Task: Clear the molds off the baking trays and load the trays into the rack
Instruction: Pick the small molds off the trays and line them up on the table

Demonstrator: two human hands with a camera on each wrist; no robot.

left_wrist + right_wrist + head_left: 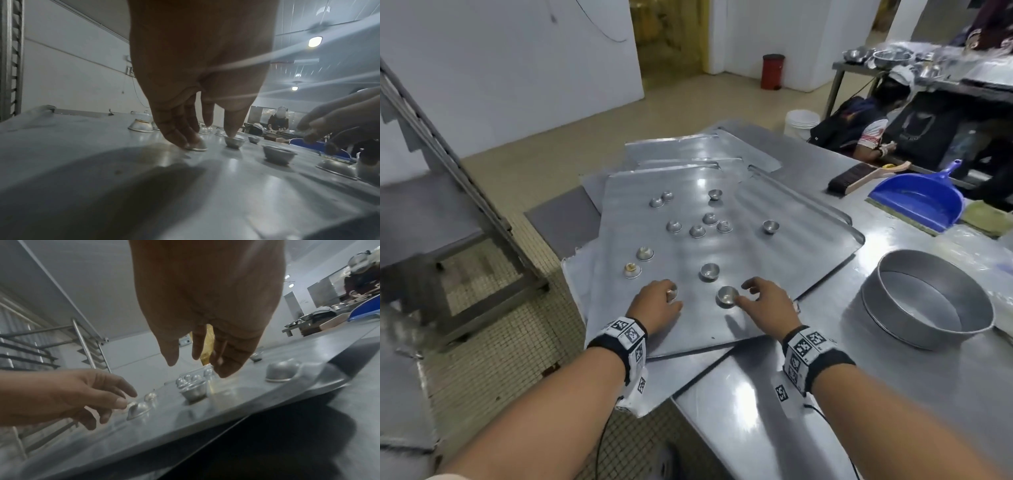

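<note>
Over a steel tabletop [774,394] in a tiled, white-walled room, the left hand [655,305] fingers a small mold [196,147] while the right hand [767,303] hovers loosely spread beside another mold [727,295].

Top baking tray [774,274]: near strip between both hands and the front edge is bare, open for a pass. Left hand [654,303] and right hand [763,301] sit apart; an upright mold [727,295] stands in the gap, touching the right hand's fingertips, another mold [710,271] just beyond. Mid-tray cluster of molds [698,226] blocks a straight reach to the far edge. Tray's right half largely bare. Round cake pan [928,305] stands on the table [774,411] to the right.
</note>
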